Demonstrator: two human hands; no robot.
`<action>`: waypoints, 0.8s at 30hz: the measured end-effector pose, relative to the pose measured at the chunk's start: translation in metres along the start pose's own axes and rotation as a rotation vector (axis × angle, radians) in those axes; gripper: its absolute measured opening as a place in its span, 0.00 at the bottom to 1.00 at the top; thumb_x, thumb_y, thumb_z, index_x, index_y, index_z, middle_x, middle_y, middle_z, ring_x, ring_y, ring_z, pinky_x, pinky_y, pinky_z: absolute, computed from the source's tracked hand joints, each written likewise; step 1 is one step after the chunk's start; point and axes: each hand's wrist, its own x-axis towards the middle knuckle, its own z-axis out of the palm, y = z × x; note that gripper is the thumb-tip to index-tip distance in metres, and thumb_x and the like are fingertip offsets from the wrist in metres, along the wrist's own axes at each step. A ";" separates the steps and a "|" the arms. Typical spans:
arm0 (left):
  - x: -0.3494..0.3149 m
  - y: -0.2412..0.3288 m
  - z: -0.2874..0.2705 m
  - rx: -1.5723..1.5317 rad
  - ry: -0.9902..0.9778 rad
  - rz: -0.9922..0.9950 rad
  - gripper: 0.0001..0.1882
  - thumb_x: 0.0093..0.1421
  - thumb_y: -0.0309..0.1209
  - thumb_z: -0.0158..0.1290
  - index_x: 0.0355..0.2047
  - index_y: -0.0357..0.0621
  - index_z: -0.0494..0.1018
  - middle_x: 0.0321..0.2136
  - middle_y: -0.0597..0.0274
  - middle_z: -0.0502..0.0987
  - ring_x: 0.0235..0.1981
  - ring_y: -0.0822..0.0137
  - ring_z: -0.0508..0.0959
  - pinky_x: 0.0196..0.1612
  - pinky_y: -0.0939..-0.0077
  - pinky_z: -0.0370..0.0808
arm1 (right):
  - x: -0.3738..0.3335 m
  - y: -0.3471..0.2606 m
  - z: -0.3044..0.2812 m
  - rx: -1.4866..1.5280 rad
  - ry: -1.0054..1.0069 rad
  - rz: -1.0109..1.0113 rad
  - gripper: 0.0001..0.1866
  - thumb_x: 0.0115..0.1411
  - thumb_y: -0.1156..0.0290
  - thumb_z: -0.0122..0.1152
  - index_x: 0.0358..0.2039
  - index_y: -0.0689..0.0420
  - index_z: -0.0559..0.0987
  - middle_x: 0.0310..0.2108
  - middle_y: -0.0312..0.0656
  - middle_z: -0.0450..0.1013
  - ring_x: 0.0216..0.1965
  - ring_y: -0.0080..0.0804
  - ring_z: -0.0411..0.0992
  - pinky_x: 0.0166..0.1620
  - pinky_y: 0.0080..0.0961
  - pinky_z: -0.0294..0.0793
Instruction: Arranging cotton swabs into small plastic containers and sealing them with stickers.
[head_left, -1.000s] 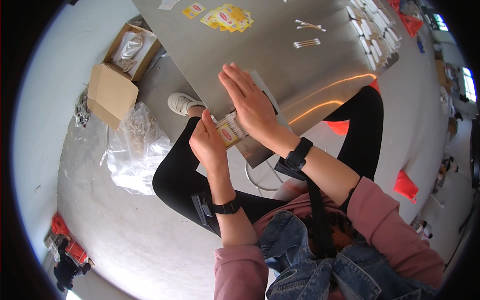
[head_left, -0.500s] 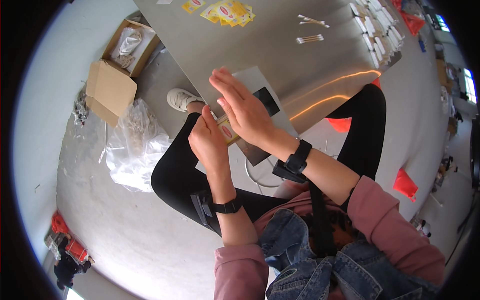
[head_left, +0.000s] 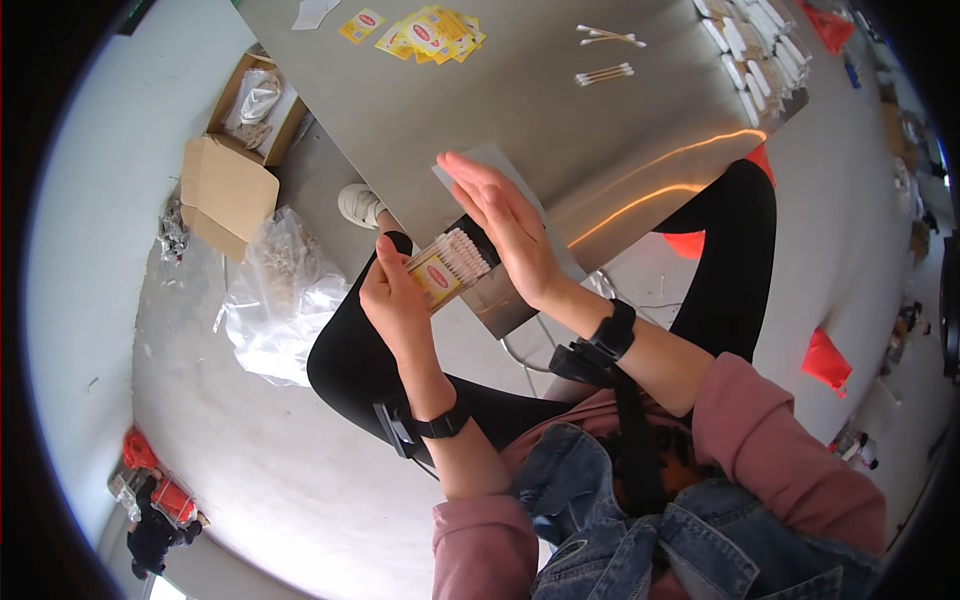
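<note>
Mid-frame, the left hand (head_left: 394, 302) grips the swab pack (head_left: 441, 276), best held steady; the right hand (head_left: 517, 240), fingers straight and together, should press evenly.

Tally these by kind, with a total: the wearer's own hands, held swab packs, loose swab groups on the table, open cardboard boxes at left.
Left hand and right hand: 2
Held swab pack: 1
Loose swab groups on the table: 2
Open cardboard box: 1
Total: 6

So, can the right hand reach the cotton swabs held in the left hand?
Probably yes: the right hand is open, close beside the cotton swabs, and nothing visible stands between them.
</note>
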 end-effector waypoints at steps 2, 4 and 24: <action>0.000 -0.001 -0.003 -0.064 0.014 -0.036 0.32 0.72 0.49 0.45 0.20 0.31 0.70 0.12 0.62 0.65 0.17 0.74 0.62 0.21 0.72 0.60 | -0.007 -0.002 -0.002 0.003 0.014 0.018 0.29 0.75 0.52 0.38 0.66 0.61 0.62 0.67 0.45 0.60 0.69 0.34 0.56 0.70 0.32 0.51; -0.001 -0.004 -0.002 -0.079 0.014 -0.032 0.31 0.72 0.48 0.45 0.20 0.31 0.70 0.12 0.62 0.65 0.17 0.74 0.62 0.21 0.72 0.60 | -0.011 -0.005 -0.001 -0.074 -0.074 0.071 0.33 0.74 0.49 0.36 0.68 0.63 0.58 0.70 0.49 0.54 0.73 0.38 0.48 0.73 0.39 0.43; -0.005 -0.009 -0.017 -0.120 -0.088 0.018 0.28 0.73 0.47 0.44 0.26 0.32 0.73 0.16 0.65 0.69 0.19 0.76 0.64 0.23 0.74 0.62 | -0.010 0.000 -0.001 -0.278 -0.019 -0.017 0.21 0.70 0.73 0.50 0.62 0.59 0.67 0.61 0.43 0.66 0.63 0.33 0.64 0.61 0.29 0.66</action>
